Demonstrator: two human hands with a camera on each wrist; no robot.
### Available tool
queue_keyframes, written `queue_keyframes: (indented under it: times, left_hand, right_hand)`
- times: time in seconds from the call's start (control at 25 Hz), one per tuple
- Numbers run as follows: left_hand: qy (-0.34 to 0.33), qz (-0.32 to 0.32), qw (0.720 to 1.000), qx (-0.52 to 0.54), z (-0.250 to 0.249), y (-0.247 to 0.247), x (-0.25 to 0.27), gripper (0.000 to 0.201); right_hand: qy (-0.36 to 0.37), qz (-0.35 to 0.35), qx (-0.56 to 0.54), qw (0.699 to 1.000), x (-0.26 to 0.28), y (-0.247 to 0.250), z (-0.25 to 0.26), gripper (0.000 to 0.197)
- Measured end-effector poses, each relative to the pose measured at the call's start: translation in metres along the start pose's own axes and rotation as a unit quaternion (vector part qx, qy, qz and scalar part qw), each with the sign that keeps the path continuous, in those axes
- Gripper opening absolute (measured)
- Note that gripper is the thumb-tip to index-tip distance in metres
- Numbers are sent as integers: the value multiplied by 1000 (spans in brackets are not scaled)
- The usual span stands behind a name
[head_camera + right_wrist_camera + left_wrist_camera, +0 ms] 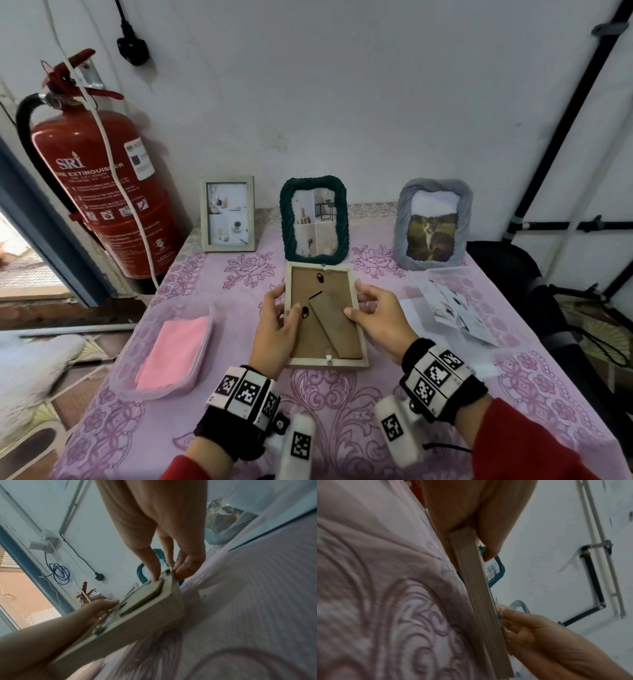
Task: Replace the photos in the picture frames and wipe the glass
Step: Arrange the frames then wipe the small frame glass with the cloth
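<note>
A pale wooden picture frame (325, 315) is face down at the middle of the table, showing its brown backing board and folded stand. My left hand (281, 308) grips its left edge, thumb on the backing. My right hand (363, 301) grips the right edge with its thumb on the stand. The left wrist view shows the frame (477, 595) edge-on, pinched between thumb and fingers of my left hand (471, 520). In the right wrist view my right hand (168, 561) pinches the frame's far corner (145, 615). I cannot tell whether the frame rests on the cloth.
Three frames stand along the back: a pale wooden one (227, 214), a dark green one (314, 221) and a grey-blue one (432, 224) with a cat photo. A clear tub holds a pink cloth (171, 353) at left. Loose photos (452, 308) lie at right. A fire extinguisher (102, 192) stands left.
</note>
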State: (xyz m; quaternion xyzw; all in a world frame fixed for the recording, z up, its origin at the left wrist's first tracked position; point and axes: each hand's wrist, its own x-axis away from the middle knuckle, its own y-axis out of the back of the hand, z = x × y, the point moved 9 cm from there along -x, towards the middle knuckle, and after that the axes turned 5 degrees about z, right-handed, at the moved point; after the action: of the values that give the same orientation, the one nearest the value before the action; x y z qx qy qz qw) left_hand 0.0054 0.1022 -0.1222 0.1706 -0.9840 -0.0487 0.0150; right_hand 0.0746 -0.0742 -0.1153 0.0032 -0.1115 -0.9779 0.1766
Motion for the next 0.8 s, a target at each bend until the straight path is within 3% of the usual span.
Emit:
queue_keyframes:
  times: [0.24, 0.52, 0.64, 0.8]
  left_hand:
    - [27, -5, 977, -211, 16, 20, -5, 46]
    - [50, 90, 979, -175, 16, 18, -9, 38]
    - [50, 77, 975, -203, 17, 24, -15, 47]
    - [32, 63, 970, -234, 16, 25, -17, 44]
  right_hand:
    - [-28, 54, 26, 998, -3, -4, -15, 51]
    - [-33, 75, 55, 995, -6, -2, -17, 61]
    - [-32, 62, 64, 995, -4, 0, -16, 64]
    - [-27, 57, 73, 995, -2, 3, -16, 61]
